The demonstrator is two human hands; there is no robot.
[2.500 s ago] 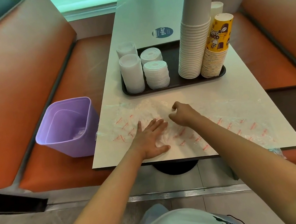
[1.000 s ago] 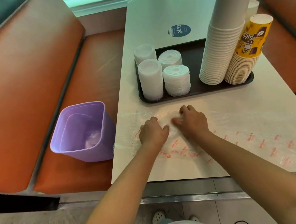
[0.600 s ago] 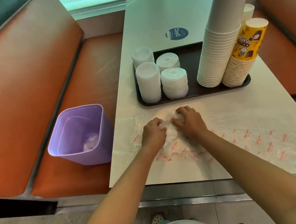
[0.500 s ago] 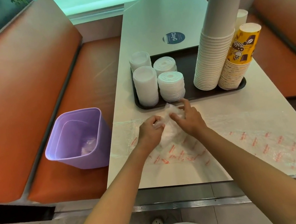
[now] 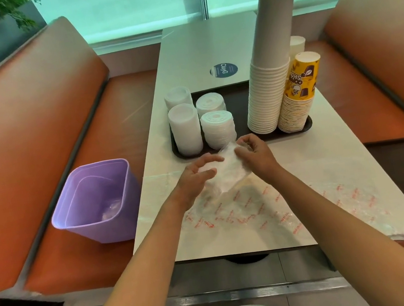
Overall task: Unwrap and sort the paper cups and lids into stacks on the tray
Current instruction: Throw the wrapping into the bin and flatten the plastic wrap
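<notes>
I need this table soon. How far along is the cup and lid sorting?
Nearly done. Cups and lids already stand stacked on the tray. Left hand and right hand are bunching the empty wrapper. Left: bin it; part still lies on the table.

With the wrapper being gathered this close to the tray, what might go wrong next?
Both hands, left and right, bunch the plastic wrapper right beside the lid stacks; a sweep may topple them. The tall cup stack leans and could tip if the tray is bumped. The wrapper's tail overhangs the table edge and may snag.
</notes>
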